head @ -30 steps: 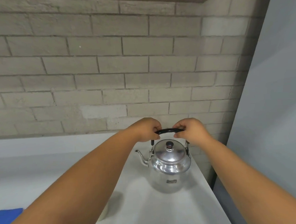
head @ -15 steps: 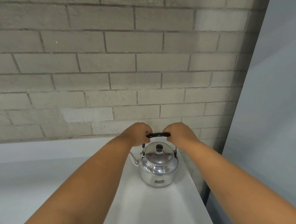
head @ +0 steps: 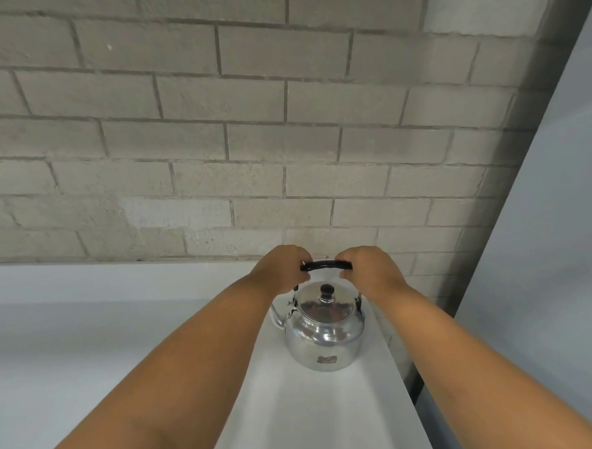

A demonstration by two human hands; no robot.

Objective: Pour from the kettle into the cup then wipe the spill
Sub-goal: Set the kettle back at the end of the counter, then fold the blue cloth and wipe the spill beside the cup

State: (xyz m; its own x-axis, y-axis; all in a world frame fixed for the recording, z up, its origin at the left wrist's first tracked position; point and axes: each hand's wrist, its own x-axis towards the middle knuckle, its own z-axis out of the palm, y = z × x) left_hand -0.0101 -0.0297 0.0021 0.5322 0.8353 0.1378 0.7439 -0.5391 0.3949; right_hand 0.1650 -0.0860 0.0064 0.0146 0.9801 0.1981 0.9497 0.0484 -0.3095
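Note:
A shiny steel kettle with a black lid knob and a black handle stands upright on the white counter, near its right edge. Its spout points left, partly hidden behind my left forearm. My left hand grips the handle's left end. The handle's right end is gripped by my right hand. No cup or cloth shows in this view.
A grey brick wall rises right behind the counter. A pale grey panel stands at the right, with a dark gap between it and the counter's right edge. The counter stretches away to the left.
The view has tilted up and shifted, so the kettle sits lower and farther away in frame. The blue cloth and the pale object at lower left have dropped out of sight. Both hands stay on the handle.

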